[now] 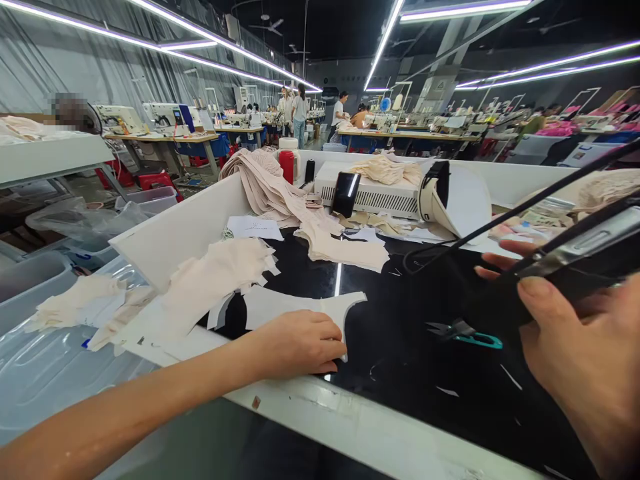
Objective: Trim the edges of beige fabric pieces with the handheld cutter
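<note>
My left hand [305, 343] rests on a white cut fabric piece [295, 303] at the table's front edge, its fingers curled together over the piece's right end. Part of that piece is hidden under the hand. At the right, my right hand [575, 333] is closed around a dark device with a silver strip [585, 243]. A black cable [480, 230] loops beside it; I cannot make out the device's exact kind. Teal-handled thread snips [470, 335] lie on the black tabletop [400, 373], left of my right hand.
Cream fabric pieces [220, 273] are stacked at the left, with another stack [345, 250] farther back. A phone [346, 193] leans on a white vented box [380, 193]. A white visor [457, 197] stands beside it. Low white walls [175, 230] border the table.
</note>
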### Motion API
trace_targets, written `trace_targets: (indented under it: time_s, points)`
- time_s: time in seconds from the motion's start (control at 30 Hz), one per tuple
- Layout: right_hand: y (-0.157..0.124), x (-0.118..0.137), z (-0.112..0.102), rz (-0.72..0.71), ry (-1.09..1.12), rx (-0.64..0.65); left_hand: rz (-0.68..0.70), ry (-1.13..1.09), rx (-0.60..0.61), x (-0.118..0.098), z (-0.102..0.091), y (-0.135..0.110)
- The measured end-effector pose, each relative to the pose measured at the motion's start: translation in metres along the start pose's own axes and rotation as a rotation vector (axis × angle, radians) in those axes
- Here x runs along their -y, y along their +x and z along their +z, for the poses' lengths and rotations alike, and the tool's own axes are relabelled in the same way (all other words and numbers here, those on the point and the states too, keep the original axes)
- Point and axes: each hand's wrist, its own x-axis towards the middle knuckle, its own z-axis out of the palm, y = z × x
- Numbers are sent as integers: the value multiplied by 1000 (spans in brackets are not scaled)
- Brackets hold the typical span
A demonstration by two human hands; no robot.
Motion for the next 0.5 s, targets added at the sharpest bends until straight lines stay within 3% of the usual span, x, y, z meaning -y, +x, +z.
trace_targets:
  time_s: [0.1,0.23,0.4,0.5]
  points:
    - [3,11,27,1,98,-66,29,16,12,-1,3,6]
    - [5,22,44,-92,106,-105,38,54,-2,-2,10,9]
    - [-9,35,58,-61,152,5,-47,-46,-24,-6,12,7]
    - [-32,48,71,28,312,80,-171,-211,-75,-8,10,5]
